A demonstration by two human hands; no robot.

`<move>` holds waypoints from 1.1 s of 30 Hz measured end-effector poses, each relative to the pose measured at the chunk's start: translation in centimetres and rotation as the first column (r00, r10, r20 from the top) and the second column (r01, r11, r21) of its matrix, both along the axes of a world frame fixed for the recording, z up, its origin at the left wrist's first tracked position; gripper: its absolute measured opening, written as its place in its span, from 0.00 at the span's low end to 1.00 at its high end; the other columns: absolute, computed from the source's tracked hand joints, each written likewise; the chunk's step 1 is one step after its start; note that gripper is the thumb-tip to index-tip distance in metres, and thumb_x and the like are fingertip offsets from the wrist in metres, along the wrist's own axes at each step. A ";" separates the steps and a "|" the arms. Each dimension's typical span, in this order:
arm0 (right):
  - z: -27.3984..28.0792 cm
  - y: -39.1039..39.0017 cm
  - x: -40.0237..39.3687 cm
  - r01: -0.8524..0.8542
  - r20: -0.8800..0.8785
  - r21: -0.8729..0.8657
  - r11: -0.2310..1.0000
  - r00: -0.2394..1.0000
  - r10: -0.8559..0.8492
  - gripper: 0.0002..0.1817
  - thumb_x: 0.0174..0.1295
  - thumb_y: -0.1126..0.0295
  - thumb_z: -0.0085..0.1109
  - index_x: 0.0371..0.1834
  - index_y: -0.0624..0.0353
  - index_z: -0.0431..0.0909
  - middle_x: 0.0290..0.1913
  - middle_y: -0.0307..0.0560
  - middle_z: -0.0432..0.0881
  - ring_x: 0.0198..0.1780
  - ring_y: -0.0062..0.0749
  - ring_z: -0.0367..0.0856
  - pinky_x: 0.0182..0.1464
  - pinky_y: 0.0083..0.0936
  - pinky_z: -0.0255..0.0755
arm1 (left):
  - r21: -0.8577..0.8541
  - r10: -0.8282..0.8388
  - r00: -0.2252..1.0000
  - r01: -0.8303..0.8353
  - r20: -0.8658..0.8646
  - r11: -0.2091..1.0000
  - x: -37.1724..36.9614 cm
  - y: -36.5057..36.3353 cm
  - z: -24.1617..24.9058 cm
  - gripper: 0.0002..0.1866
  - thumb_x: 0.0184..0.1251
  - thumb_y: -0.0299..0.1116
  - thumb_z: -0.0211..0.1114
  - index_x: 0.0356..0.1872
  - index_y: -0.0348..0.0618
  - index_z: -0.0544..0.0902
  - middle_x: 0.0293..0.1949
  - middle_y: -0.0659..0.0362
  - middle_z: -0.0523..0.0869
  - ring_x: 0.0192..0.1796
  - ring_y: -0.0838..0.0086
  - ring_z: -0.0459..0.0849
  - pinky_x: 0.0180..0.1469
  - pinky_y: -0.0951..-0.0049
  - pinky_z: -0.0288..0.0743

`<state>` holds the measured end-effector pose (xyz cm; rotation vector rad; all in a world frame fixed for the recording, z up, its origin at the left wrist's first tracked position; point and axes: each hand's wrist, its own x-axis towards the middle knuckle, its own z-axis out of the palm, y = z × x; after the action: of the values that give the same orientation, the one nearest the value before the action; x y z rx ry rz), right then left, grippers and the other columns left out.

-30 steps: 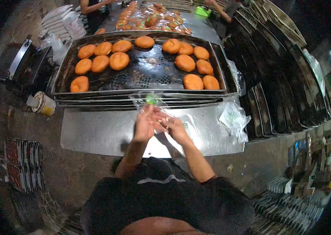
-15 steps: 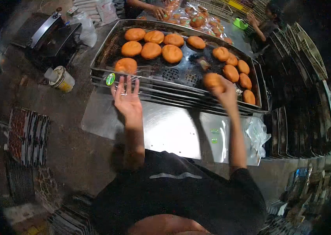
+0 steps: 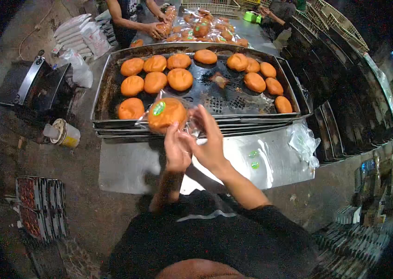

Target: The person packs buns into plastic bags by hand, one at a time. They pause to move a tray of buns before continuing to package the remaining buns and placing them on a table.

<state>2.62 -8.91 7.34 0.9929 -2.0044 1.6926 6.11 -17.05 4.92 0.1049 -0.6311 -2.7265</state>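
Observation:
A round orange-brown bun (image 3: 171,114) sits inside a clear plastic bag (image 3: 144,120) with a green label (image 3: 159,109), held up over the tray's front edge. My left hand (image 3: 178,151) grips it from below, thumb against the bun's lower side. At the bag's right end is my right hand (image 3: 211,146), fingers raised and thumb reaching across toward the left hand, with loose film between them. Behind the hands, a dark metal tray (image 3: 224,114) carries several buns in a left group and a right group. Part of the left hand's fingers is hidden.
More trays are stacked beneath, on a shiny metal table (image 3: 127,167). Loose plastic bags (image 3: 304,142) lie at its right. Beyond the tray, a co-worker's hands (image 3: 157,28) handle bagged buns (image 3: 206,28). A bucket (image 3: 66,134) stands left; tray racks (image 3: 345,88) stand right.
The bun that my right hand carried over the tray is now inside the bag. Both hands have come together in front of me. The view has shifted.

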 end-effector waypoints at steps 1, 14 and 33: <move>-0.1 1.1 0.0 0.017 0.024 0.010 1.000 1.000 -0.018 0.25 0.46 0.75 0.59 0.51 0.66 0.67 0.38 0.58 0.77 0.36 0.38 0.78 0.38 0.28 0.72 | -0.011 -0.103 0.992 0.102 -0.068 0.995 0.9 -0.3 0.5 0.18 0.61 0.35 0.49 0.49 0.37 0.68 0.45 0.54 0.75 0.45 0.68 0.75 0.47 0.72 0.71; -0.5 1.5 -7.0 0.009 -0.310 0.084 0.996 0.950 0.018 0.13 0.49 0.73 0.57 0.40 0.63 0.74 0.47 0.54 0.74 0.50 0.45 0.72 0.52 0.31 0.65 | -0.840 -0.237 0.971 0.155 0.032 0.520 4.6 5.3 -1.1 0.10 0.60 0.32 0.55 0.36 0.35 0.78 0.35 0.54 0.79 0.39 0.73 0.77 0.43 0.75 0.69; -18.4 33.2 3.7 -0.141 0.634 0.425 0.894 0.751 -0.183 0.11 0.52 0.74 0.56 0.39 0.63 0.75 0.30 0.48 0.78 0.30 0.26 0.75 0.34 0.22 0.70 | -0.887 -0.321 0.828 0.444 0.459 -0.125 -5.7 22.1 -22.4 0.13 0.58 0.35 0.53 0.37 0.36 0.76 0.37 0.46 0.77 0.36 0.63 0.76 0.41 0.68 0.69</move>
<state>6.37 24.34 -11.10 0.4851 -2.9633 1.7633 0.44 5.01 -17.47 -0.4005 -2.8854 -1.8360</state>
